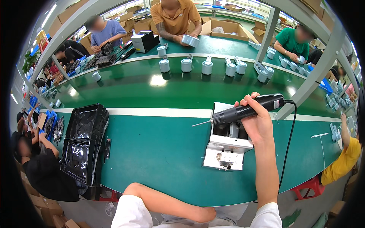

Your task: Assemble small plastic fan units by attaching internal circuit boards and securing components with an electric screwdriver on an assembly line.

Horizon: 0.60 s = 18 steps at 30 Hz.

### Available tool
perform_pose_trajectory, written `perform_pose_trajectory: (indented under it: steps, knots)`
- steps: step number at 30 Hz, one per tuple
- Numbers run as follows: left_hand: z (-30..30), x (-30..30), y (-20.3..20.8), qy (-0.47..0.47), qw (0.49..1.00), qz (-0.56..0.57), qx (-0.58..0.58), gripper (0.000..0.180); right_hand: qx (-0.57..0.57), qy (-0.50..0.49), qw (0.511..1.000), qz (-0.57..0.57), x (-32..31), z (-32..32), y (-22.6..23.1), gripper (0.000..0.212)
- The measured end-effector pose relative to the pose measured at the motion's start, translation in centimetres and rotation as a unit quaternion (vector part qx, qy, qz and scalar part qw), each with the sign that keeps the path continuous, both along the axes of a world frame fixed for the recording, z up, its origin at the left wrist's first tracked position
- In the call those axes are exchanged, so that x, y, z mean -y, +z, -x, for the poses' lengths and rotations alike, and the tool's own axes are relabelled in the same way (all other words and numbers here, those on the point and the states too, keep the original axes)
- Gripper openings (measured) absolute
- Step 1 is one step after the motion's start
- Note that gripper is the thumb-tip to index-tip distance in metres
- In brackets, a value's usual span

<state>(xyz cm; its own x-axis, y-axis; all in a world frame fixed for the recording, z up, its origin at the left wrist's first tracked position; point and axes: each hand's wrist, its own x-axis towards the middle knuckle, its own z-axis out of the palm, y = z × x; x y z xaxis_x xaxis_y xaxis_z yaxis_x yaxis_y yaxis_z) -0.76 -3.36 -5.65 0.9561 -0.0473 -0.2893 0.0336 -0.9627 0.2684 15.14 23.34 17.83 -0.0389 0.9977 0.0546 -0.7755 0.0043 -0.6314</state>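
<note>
A black electric screwdriver [251, 108] lies in my right hand [257, 123], whose fingers wrap round its body. Its thin bit points left and its cable drops to the right over the table edge. Below and behind the screwdriver sits a white metal fixture [232, 141] with a dark opening in its upper part, partly covered by my hand and wrist. My left forearm lies across my front, below the table edge. My left hand [206, 215] rests by my lap, its fingers hidden from view.
A two-part black bin [81, 146] stands at the left, a small dark strip [108, 148] beside it. Beyond the white rail, several grey-blue parts [186, 65] stand on the green belt [140, 91]. A metal post [313, 72] rises at the right. Other people work around the line.
</note>
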Motion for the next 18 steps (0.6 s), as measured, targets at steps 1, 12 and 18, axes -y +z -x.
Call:
perform_pose_trajectory:
  steps: [1, 12, 18]
  knots:
    - [0.0, 0.0, 0.0, 0.0, 1.0, 0.0, 0.0, 0.016, 0.0, 0.0, 1.0, 0.0, 0.0, 0.0, 0.0, 0.016]
    - [0.0, -0.3, 0.8, 0.007, 1.0, 0.004, 0.0, 0.017, 0.005, 0.001, 1.0, 0.006, 0.1, 0.1, 0.1, 0.015]
    - [0.0, -0.6, 1.3, -0.04, 0.998, -0.046, -0.015, 0.015, 0.006, 0.002, 1.0, 0.01, 0.1, 0.1, 0.2, 0.014]
